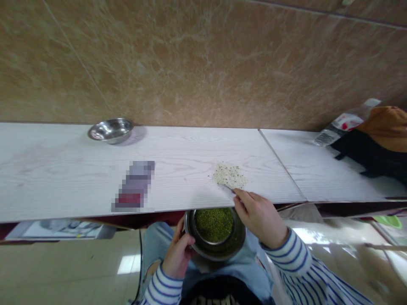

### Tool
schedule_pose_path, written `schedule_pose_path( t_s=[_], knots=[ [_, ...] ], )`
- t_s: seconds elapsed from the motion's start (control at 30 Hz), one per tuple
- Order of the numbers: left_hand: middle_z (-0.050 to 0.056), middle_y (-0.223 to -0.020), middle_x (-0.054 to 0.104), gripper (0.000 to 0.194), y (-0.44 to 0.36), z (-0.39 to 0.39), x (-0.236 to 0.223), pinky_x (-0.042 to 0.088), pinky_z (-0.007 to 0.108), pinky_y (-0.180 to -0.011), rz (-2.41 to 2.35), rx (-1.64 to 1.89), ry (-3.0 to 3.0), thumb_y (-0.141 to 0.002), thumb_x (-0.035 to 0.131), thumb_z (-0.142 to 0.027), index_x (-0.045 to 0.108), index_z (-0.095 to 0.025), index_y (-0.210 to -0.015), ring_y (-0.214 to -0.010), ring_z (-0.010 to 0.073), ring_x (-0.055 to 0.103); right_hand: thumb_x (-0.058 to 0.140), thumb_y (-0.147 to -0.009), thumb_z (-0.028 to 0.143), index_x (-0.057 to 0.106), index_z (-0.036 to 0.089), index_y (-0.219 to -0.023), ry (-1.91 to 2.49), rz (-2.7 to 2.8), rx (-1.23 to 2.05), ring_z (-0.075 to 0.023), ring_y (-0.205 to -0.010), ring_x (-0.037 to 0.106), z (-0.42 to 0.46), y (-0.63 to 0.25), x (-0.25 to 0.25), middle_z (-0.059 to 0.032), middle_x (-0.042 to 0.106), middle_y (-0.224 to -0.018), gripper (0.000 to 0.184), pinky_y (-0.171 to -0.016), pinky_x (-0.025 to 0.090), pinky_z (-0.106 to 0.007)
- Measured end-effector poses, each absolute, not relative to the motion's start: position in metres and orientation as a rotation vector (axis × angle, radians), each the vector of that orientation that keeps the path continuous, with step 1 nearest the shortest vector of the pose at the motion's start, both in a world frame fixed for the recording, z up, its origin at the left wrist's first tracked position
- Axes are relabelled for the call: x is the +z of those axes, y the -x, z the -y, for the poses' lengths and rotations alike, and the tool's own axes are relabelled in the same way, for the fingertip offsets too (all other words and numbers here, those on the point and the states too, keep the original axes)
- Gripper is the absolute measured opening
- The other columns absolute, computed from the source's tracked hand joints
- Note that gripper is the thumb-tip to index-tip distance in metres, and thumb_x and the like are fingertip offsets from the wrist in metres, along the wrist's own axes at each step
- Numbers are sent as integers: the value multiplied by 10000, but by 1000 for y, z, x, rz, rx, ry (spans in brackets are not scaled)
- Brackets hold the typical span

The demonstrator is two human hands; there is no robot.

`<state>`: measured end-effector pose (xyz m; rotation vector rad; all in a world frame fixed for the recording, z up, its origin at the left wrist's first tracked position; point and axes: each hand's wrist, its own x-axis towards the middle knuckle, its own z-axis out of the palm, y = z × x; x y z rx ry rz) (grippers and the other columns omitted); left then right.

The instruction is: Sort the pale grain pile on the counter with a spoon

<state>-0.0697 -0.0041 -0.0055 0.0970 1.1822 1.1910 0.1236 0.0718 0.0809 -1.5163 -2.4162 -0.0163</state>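
My left hand (pixel 177 254) is wrapped round the rim of a steel bowl (pixel 235 243) full of green beans (pixel 213 223), holding it just below the front edge of the white table (pixel 63 182). My right hand (pixel 259 216) rests at that edge with its fingers closed on a small thin white card (pixel 226 190). The card touches the near side of a little heap of white grains with dark specks (pixel 229 175) lying on the tabletop.
An empty steel bowl (pixel 111 129) stands at the back left against the tiled wall. A blurred flat object (pixel 135 186) lies left of the heap. A plastic bottle (pixel 345 123), an orange cloth (pixel 386 127) and a black bag (pixel 372 159) crowd the right end.
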Motion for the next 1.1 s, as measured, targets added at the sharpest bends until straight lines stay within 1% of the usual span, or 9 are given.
schedule_pose_path(
  t_s=[0.07, 0.13, 0.3, 0.4, 0.53, 0.67, 0.77, 0.93, 1.1],
  knots=[
    [-12, -802, 593, 731, 71, 4, -5, 396, 232, -498, -1176, 1198, -91, -546, 534, -90, 461, -277, -1248, -644, 137, 482, 379, -886, 243, 572, 140, -1064, 1560, 2351, 8, -161, -698, 619, -81, -124, 83, -68, 677, -822, 282, -643, 435, -274],
    [3, -849, 612, 741, 72, 5, -6, 394, 227, -502, -1172, 1211, -77, -544, 539, -91, 459, -270, -1258, -664, 139, 493, 373, -884, 250, 568, 146, -1072, 1613, 2309, 45, -155, -664, 618, -92, -120, 86, -53, 677, -793, 290, -614, 426, -264],
    [3, -910, 615, 777, 75, 5, -8, 425, 247, -557, -1183, 1222, -34, -531, 542, -80, 448, -281, -1275, -689, 138, 498, 365, -871, 240, 570, 166, -1073, 1709, 2385, 60, -168, -706, 632, -118, -96, 93, -59, 689, -840, 297, -633, 413, -264],
    [-4, -944, 609, 785, 78, 5, -10, 420, 247, -545, -1182, 1219, -31, -531, 538, -87, 434, -286, -1283, -714, 146, 509, 360, -867, 237, 571, 167, -1052, 1759, 2464, 51, -177, -710, 632, -128, -82, 94, -61, 687, -817, 290, -626, 403, -270],
    [0, -966, 611, 782, 82, 5, -12, 412, 245, -534, -1186, 1222, -29, -534, 534, -96, 429, -289, -1284, -714, 147, 520, 342, -875, 234, 570, 162, -1035, 1778, 2531, 32, -179, -749, 631, -131, -73, 93, -77, 684, -857, 288, -654, 403, -276],
    [0, -940, 620, 779, 84, 3, -12, 402, 242, -514, -1189, 1234, -35, -528, 545, -106, 438, -293, -1277, -658, 135, 505, 342, -881, 248, 560, 183, -1078, 1765, 2583, 11, -177, -748, 635, -124, -72, 95, -67, 688, -860, 301, -649, 407, -275],
    [1, -910, 624, 773, 86, 2, -11, 415, 247, -534, -1195, 1242, -28, -527, 555, -103, 447, -286, -1270, -666, 138, 511, 338, -889, 269, 561, 222, -1089, 1736, 2617, 5, -174, -743, 637, -119, -74, 97, -48, 692, -850, 303, -641, 409, -271],
    [-6, -777, 613, 760, 90, 2, -6, 400, 239, -503, -1181, 1258, -48, -552, 546, -109, 428, -261, -1287, -598, 128, 489, 326, -897, 294, 554, 248, -1106, 1759, 2618, -64, -188, -721, 643, -118, -70, 100, -42, 697, -842, 312, -598, 411, -275],
    [-3, -857, 631, 771, 95, 3, -3, 422, 241, -534, -1193, 1275, -30, -549, 542, -101, 418, -273, -1291, -646, 131, 513, 329, -899, 283, 557, 237, -1105, 1719, 2660, -63, -187, -743, 642, -120, -56, 100, -57, 696, -878, 311, -609, 421, -280]
  ],
)
